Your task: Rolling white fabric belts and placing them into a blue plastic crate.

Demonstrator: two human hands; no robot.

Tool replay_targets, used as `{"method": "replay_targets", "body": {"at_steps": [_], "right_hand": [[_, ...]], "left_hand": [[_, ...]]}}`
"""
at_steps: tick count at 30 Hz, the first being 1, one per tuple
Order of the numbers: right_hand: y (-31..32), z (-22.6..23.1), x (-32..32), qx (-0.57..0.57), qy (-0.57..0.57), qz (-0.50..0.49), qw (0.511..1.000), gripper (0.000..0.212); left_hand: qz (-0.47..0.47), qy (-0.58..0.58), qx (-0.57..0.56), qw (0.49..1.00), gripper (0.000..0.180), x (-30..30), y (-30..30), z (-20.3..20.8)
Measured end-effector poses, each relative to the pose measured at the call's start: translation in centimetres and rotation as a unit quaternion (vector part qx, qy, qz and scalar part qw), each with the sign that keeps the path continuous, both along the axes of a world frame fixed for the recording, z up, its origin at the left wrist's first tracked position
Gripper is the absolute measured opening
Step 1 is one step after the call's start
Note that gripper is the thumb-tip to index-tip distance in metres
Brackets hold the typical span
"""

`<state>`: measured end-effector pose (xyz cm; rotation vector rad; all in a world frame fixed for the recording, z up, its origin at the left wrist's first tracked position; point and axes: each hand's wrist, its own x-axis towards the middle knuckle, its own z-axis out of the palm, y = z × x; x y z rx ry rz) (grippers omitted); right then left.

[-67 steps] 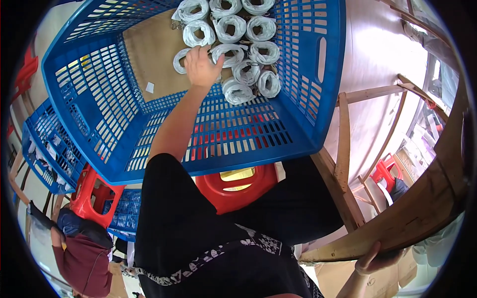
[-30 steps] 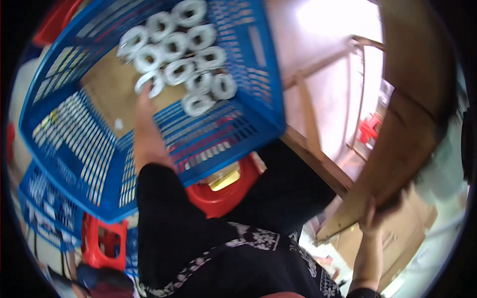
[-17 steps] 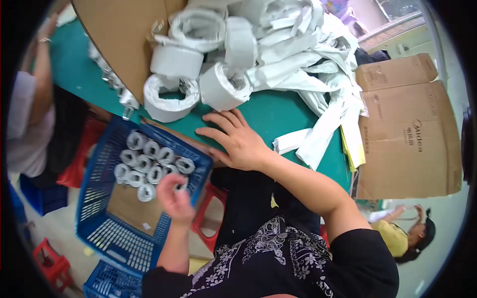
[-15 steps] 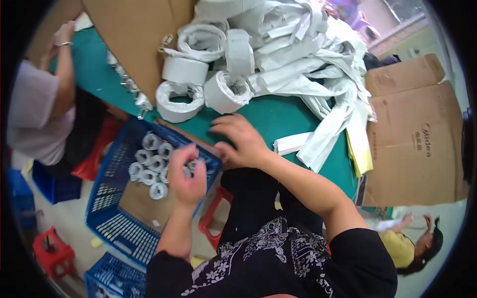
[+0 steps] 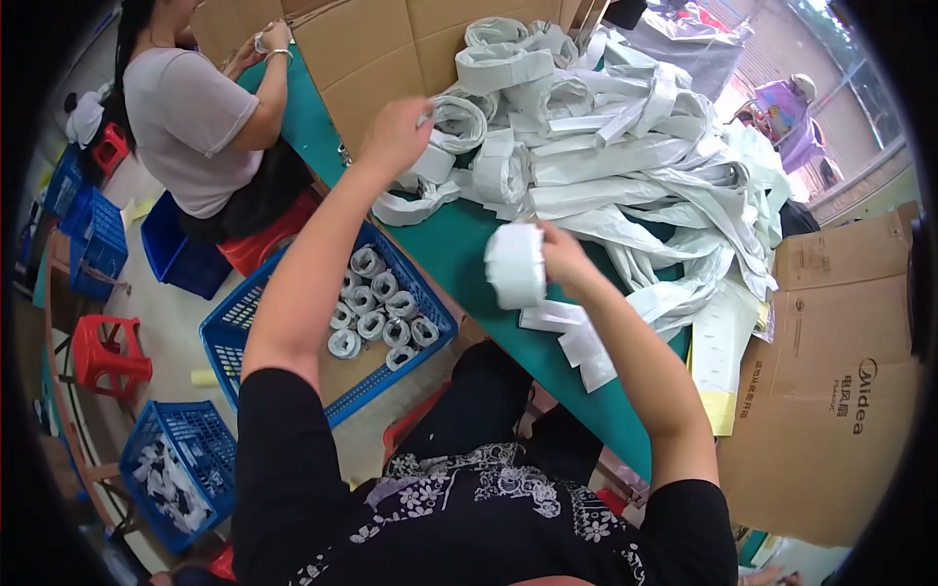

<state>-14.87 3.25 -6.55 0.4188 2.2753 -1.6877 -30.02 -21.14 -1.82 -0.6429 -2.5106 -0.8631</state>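
Head: cylindrical white roll (image 5: 514,268), creased strips (image 5: 611,171)

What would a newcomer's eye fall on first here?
Probably the heap of white strips covering much of the green table. Next, the white roll in the right hand, in front of the heap. Then the small rolls inside the blue basket beside the table.

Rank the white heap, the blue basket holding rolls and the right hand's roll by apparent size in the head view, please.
Largest first:
White heap
Blue basket holding rolls
Roll in right hand
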Motion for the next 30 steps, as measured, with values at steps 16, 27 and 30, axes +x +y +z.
{"method": "replay_targets", "body": {"at_steps": [16, 27, 30], "right_hand": [[-2.0, 8.0, -11.8, 0.616, 0.361, 0.412, 0.565, 0.047], [-5.6, 6.0, -14.8, 0.636, 0.345, 0.463, 0.511, 0.036], [-6.1, 7.3, -14.6, 0.642, 0.289, 0.482, 0.522, 0.040]], "left_hand": [[0.016, -0.020, -0.141, 0.990, 0.019, -2.1, -3.2, 9.6], [-0.052, -0.448, -0.031, 0.892, 0.028, 2.9, -5.7, 5.6], [0.025, -0.394, -0.144, 0.907, 0.036, 1.8, -5.0, 0.9]]}}
